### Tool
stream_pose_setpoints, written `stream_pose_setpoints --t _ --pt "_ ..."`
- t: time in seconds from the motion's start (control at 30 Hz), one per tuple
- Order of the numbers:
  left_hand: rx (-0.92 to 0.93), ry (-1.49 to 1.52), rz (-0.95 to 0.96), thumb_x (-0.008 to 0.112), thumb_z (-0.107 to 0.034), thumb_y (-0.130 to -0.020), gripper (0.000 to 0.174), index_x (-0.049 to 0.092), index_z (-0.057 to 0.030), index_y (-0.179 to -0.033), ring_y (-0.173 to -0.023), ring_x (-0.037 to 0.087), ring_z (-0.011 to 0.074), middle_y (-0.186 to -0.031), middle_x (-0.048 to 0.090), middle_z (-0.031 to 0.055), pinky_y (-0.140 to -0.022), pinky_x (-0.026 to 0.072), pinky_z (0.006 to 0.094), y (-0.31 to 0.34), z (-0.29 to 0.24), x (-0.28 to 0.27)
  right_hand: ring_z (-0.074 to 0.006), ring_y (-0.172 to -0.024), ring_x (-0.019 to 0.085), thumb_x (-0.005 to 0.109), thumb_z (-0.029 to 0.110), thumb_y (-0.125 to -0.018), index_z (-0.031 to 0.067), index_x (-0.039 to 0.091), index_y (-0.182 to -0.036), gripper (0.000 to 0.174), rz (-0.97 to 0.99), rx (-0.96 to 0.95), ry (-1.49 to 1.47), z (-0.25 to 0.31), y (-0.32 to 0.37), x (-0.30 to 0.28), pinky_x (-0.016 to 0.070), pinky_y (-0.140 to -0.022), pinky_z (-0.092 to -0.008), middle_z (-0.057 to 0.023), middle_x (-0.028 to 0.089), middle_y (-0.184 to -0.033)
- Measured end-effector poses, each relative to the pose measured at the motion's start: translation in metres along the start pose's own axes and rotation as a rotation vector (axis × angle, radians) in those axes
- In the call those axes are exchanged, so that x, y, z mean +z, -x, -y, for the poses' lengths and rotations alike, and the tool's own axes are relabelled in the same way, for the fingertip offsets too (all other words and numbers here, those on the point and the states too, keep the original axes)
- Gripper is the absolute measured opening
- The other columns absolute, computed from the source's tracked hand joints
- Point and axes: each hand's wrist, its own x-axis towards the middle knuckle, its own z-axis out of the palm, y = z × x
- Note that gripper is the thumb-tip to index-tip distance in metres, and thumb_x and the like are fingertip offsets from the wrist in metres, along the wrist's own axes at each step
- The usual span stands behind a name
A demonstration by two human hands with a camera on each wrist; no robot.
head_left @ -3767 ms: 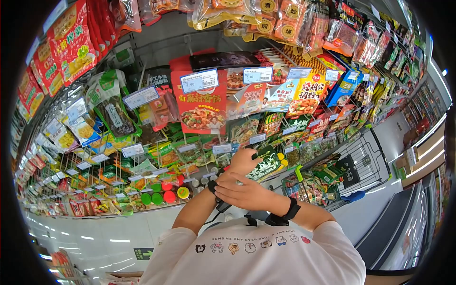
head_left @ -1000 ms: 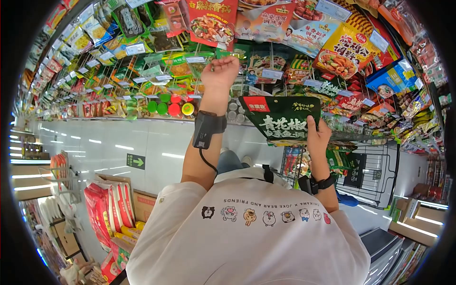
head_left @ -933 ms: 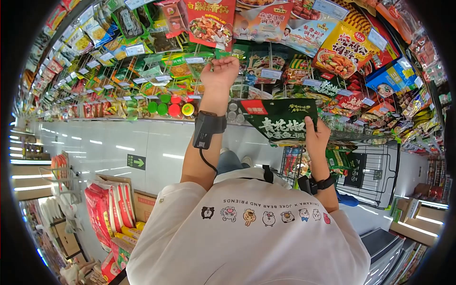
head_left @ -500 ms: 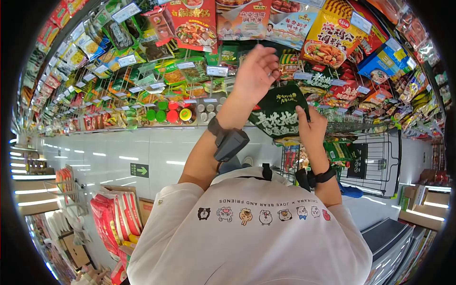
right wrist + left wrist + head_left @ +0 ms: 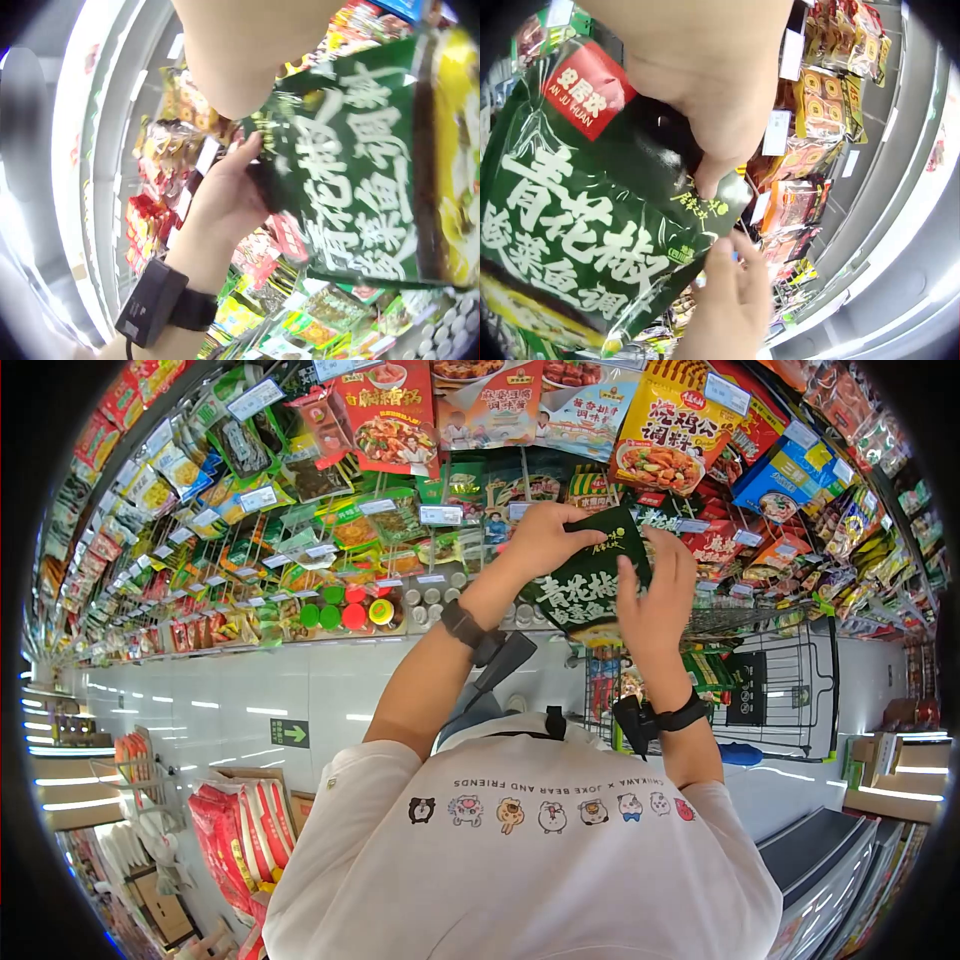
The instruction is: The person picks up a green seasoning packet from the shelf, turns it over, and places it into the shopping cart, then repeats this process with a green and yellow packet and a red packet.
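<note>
Green packet (image 5: 592, 202): "AN JU HUAN" (on red), "青花椒".

Supermarket aisle, self-service. Hanging seasoning packets (image 5: 396, 435) on tiered racks; printed price tags (image 5: 441, 515) along the shelf edges; one wire shopping cart (image 5: 785, 690) (black, green-trimmed); stacked red packages (image 5: 235, 830); green arrow sign (image 5: 290, 733) on glossy floor tiles (image 5: 335, 670). Further stocked shelving (image 5: 70, 705) beyond.
</note>
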Motion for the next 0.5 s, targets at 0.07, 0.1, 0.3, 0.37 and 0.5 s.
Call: stream_pose_setpoints --t 0.07,0.1,0.3,0.37,0.5 --pt "0.016 -0.021 -0.012 0.068 -0.025 -0.068 0.025 0.066 -0.0032 -0.08 -0.053 0.056 0.0206 -0.061 0.059 0.0131 -0.054 0.0431 0.0301 0.0 0.01 0.008 -0.0301 -0.092 0.049 0.062 0.014 -0.069 0.0096 0.057 -0.093 0.025 0.102 -0.07 -0.161 0.03 -0.002 -0.01 0.0378 -0.08 -0.0391 -0.0073 0.056 -0.094" --pt "-0.052 0.036 -0.01 0.067 -0.026 -0.069 0.025 0.066 -0.0033 -0.079 -0.05 0.055 0.0198 -0.058 0.058 0.0129 -0.053 0.043 0.0303 -0.002 0.018 0.013 -0.0283 -0.088 0.051 0.063 0.014 -0.068 0.0086 0.057 -0.09 0.024 0.253 -0.15 -0.235 0.04 0.002 -0.01 0.0395 -0.077 -0.0374 -0.0066 0.056 -0.09" --pt "-0.169 0.115 -0.066 0.067 -0.022 -0.071 0.024 0.065 0.0014 -0.076 -0.05 0.052 0.012 -0.059 0.059 0.0076 -0.049 0.0413 0.0268 -0.003 0.042 0.032 -0.0212 -0.07 0.054 0.066 0.021 -0.063 0.0049 0.055 -0.085 0.03 0.469 -0.354 -0.483 0.078 0.012 0.01 0.0443 -0.059 -0.0312 -0.0055 0.055 -0.078" --pt "-0.17 0.114 -0.093 0.067 -0.02 -0.073 0.023 0.064 0.0028 -0.076 -0.05 0.051 0.0087 -0.06 0.059 0.0055 -0.048 0.0405 0.0252 0.001 0.038 0.031 -0.0225 -0.068 0.054 0.066 0.02 -0.062 0.004 0.055 -0.087 0.032 0.559 -0.265 -0.399 0.084 0.016 0.013 0.0444 -0.057 -0.0323 -0.0071 0.054 -0.076" --pt "-0.159 0.0 -0.155 0.066 -0.022 -0.072 0.024 0.064 0.0018 -0.075 -0.049 0.051 0.0122 -0.058 0.058 0.0072 -0.049 0.0404 0.0281 0.005 0.037 0.028 -0.0243 -0.066 0.055 0.065 0.018 -0.06 0.0032 0.054 -0.091 0.036 0.594 -0.189 -0.337 0.091 0.018 0.014 0.0445 -0.056 -0.0338 -0.0095 0.053 -0.073"
